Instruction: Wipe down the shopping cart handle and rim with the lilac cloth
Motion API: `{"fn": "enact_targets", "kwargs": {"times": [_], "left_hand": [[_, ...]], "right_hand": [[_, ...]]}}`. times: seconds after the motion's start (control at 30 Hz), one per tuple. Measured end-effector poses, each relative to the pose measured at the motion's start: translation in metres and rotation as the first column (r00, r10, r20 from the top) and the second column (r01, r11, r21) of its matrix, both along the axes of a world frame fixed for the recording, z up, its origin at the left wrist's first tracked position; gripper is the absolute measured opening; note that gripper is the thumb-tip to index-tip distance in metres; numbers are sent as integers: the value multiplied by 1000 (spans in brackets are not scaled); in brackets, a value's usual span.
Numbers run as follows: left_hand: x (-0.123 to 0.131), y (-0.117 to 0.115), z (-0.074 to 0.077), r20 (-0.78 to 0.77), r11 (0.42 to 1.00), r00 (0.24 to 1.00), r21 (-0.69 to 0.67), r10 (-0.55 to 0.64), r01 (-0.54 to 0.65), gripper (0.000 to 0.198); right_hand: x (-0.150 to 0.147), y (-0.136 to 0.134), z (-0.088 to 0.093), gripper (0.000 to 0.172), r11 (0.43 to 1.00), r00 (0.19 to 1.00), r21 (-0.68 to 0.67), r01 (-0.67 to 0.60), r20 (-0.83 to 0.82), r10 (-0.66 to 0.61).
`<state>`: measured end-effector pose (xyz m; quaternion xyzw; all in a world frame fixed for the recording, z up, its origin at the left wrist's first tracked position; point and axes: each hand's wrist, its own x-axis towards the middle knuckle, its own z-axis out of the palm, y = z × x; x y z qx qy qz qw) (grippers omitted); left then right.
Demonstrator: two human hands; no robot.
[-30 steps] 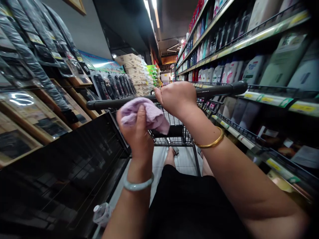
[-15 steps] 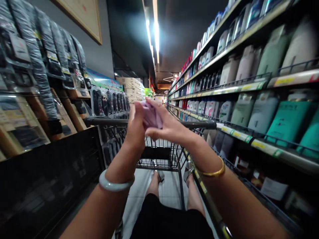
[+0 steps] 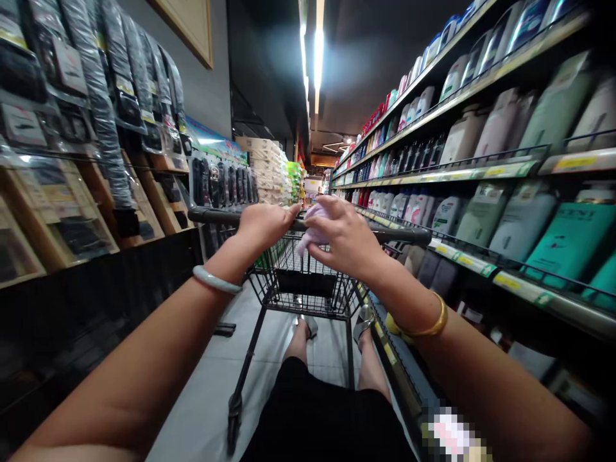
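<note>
My left hand [image 3: 267,221] is closed round the dark handle [image 3: 216,217] of a shopping cart, left of its middle, with its thumb pointing inward. Just to the right, my right hand [image 3: 347,234] holds a crumpled light purple cloth [image 3: 315,221] in bent fingers. A loose end of this cloth hangs down over the cart's wire basket [image 3: 283,256]. The right hand is at the handle's height; whether it touches the bar is hidden. A pale bangle [image 3: 216,280] circles my left wrist, a gold-coloured one [image 3: 436,321] my right.
On the right, close to the cart, long shelves hold bottles, among them a teal bottle [image 3: 570,240]. Packaged goods [image 3: 128,115] hang along the left wall above wooden items [image 3: 77,212]. Stacked cartons [image 3: 264,167] stand farther along the narrow aisle. The floor [image 3: 202,378] is tiled.
Both hands were together round the cloth above the handle. The left has let go of it and moved down onto the handle; the right keeps the cloth, lower and to the right.
</note>
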<state>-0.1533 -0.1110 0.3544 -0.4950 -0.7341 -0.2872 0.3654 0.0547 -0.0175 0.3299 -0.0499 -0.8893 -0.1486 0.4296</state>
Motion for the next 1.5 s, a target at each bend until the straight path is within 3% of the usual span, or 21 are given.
{"fn": "enact_targets", "kwargs": {"times": [0.1, 0.2, 0.33, 0.37, 0.47, 0.6, 0.77, 0.83, 0.9, 1.0, 1.1, 1.2, 1.27, 1.33, 1.4, 1.5], "left_hand": [[5, 2, -10, 0, 994, 996, -59, 93, -92, 76], [13, 2, -12, -6, 985, 988, -78, 153, -153, 78], [20, 0, -11, -19, 980, 984, -88, 175, -176, 82], [22, 0, -12, -19, 980, 984, -84, 179, -180, 83], [27, 0, -14, -20, 980, 982, -67, 188, -189, 85], [29, -1, -15, -39, 978, 979, -59, 198, -200, 87], [22, -9, -12, -78, 976, 981, -114, 179, -187, 85], [21, -11, -11, -82, 974, 981, -130, 176, -185, 83], [23, -12, -12, -77, 974, 981, -126, 181, -189, 84], [27, -11, -13, -60, 975, 980, -107, 189, -194, 87], [29, -12, -13, -53, 977, 981, -98, 187, -191, 89], [28, -16, -12, -60, 977, 981, -103, 182, -188, 88], [28, -18, -12, -68, 976, 981, -109, 180, -187, 88], [28, -20, -13, -73, 976, 981, -110, 182, -189, 88], [30, -20, -13, -72, 975, 979, -104, 191, -197, 88], [33, -18, -13, -60, 972, 975, -84, 213, -218, 88]], "right_hand": [[-10, -7, 0, 30, 999, 1000, 39, -20, 19, 19], [-5, 4, 6, 27, 998, 998, -32, -56, -18, 56], [20, 25, 11, 66, 983, 989, -185, 7, -143, -34], [25, 28, 11, 68, 980, 986, -193, 40, -154, -70], [27, 24, 7, 59, 978, 976, -148, 148, -139, -169], [1, 1, -5, 59, 965, 961, -45, 259, -87, -262], [-1, 7, 5, 69, 991, 988, 62, 120, 91, -125], [13, 22, 20, 68, 999, 984, -15, 52, 171, -49], [26, 36, 36, 56, 981, 975, -183, 56, 220, -15], [32, 39, 42, 44, 918, 964, -327, 225, 212, -160], [27, 25, 22, 52, 931, 948, -176, 319, 51, -315], [30, 17, 0, 49, 971, 973, 65, 231, -29, -229], [40, 23, -4, 48, 978, 984, 109, 177, -21, -176], [52, 34, 1, 47, 980, 979, 7, 199, -54, -198], [58, 43, 10, 48, 946, 948, -159, 281, -110, -300], [47, 39, 14, 53, 896, 904, -269, 353, -148, -401]]}}
